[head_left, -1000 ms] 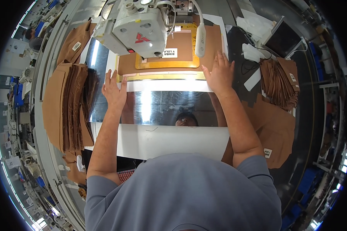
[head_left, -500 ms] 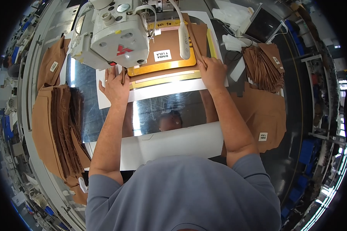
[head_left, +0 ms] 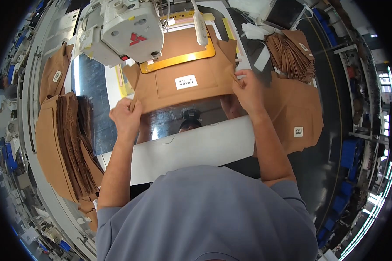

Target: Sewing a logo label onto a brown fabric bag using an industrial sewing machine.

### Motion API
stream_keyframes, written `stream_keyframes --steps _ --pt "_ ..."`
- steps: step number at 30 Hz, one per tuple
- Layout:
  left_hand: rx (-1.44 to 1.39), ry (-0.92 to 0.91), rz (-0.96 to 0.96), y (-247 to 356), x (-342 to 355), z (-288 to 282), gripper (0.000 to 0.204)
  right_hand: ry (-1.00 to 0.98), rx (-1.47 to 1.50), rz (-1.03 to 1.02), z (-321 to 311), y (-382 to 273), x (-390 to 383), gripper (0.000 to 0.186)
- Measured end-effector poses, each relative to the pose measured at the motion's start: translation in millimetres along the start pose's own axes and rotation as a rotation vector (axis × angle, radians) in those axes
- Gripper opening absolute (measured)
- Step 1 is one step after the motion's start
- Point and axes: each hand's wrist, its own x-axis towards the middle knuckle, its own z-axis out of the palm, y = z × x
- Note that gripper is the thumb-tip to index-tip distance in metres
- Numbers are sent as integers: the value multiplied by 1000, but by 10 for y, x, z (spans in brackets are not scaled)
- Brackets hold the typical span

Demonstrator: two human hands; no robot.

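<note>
A brown fabric panel (head_left: 169, 96) with a stitched rectangle and a white label (head_left: 186, 82) stretches between my two hands. My left hand (head_left: 126, 116) pinches its near left corner, fingers closed. On the other side my right hand (head_left: 249, 92) grips the right edge, also closed. The panel's far part lies beneath a yellow clamp frame (head_left: 178, 62), under the white sewing machine head (head_left: 133, 35). Its near edge hangs over a shiny metal plate (head_left: 96, 82), which mirrors part of me.
Stacked brown panels (head_left: 56, 143) stand on the left, with another labelled piece (head_left: 54, 74) beyond. To the right lie a fanned pile (head_left: 289, 54) and a flat labelled panel (head_left: 287, 113). A white sheet (head_left: 196, 145) covers the table's near side. A screen (head_left: 285, 13) stands far right.
The brown panel has come toward me, partly out from the clamp frame, and its label now lies on the near side of the frame. Both hands have moved nearer, gripping its edges.
</note>
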Motion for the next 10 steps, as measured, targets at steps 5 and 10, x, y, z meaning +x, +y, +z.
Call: stream_keyframes --steps 5,10 --pt "13 -341 -131 -69 -998 -424 26 -123 104 66 -133 339 -757 41" --pt "-23 -239 -167 -6 -1261 -536 28 91 -142 -23 -104 483 -1011 51"
